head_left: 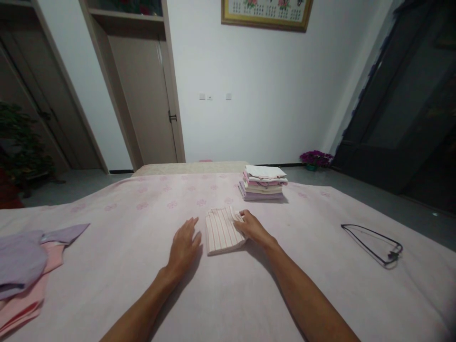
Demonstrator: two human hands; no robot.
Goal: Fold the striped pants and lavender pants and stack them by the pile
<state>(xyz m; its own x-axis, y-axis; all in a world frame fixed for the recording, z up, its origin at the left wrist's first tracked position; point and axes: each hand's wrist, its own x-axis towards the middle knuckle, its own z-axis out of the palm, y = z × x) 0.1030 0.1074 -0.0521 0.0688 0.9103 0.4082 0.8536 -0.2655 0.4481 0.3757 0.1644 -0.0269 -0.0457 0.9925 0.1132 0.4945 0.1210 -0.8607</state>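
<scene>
Folded striped cloth (221, 232), white with pink stripes: a flat rectangular bundle lying near the middle of the bed, slightly skewed, its long axis running toward the far end. Right hand (251, 228) lies over the cloth's far right corner, fingers (241, 217) bent onto the top layer. Thumb not clearly visible; cannot tell a pinch from plain contact. Left hand (185, 247) is spread, palm down, fingers apart, just beside the cloth's left edge and apparently not touching it.

Outward on the pink floral bedsheet (142, 285): toward the far edge, a stack of folded clothes (262, 183), white on top, lilac at the bottom, squared and neat. At the left edge, a lilac garment (17, 259) lies over a pink garment (32, 297), both loose and unfolded. Toward the right edge, a black wire hanger (374, 244) lies flat, well apart from the hands. Beyond the far right corner, potted purple flowers (315, 159) stand on the floor.
</scene>
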